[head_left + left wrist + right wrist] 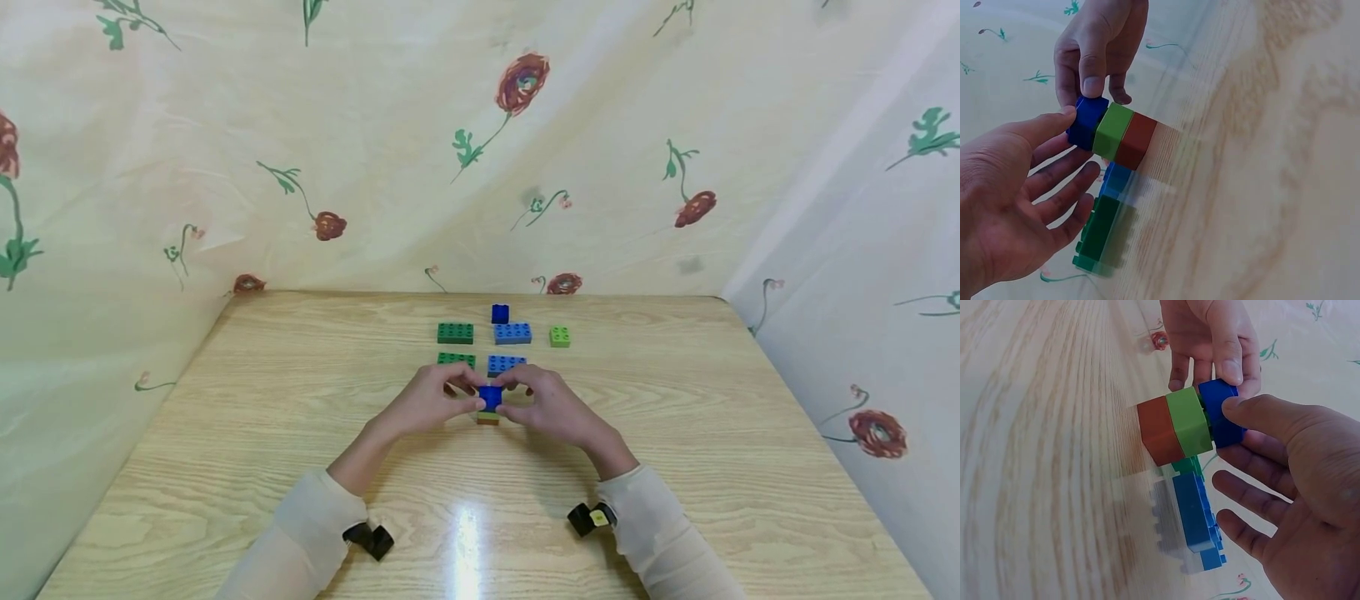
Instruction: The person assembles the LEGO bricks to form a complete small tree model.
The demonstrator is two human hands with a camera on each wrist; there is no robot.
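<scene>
Both hands pinch a small dark blue brick (490,397) between thumb and fingers, the left hand (427,402) from the left side and the right hand (553,408) from the right. The blue brick sits on top of a lime green brick (1189,422), which rests on a red-brown brick (1160,430) standing on the table. In the right wrist view, studs show in a narrow gap between the blue and lime bricks, and the blue one looks slightly tilted. The lower fingers of each hand spread loosely beside the stack.
Behind the stack lie two long green bricks (455,333) on the left and two long blue bricks (512,333) on the right. A small dark blue brick (500,313) and a small lime brick (559,336) lie farther back. Flowered cloth (390,167) borders the wooden table (300,375).
</scene>
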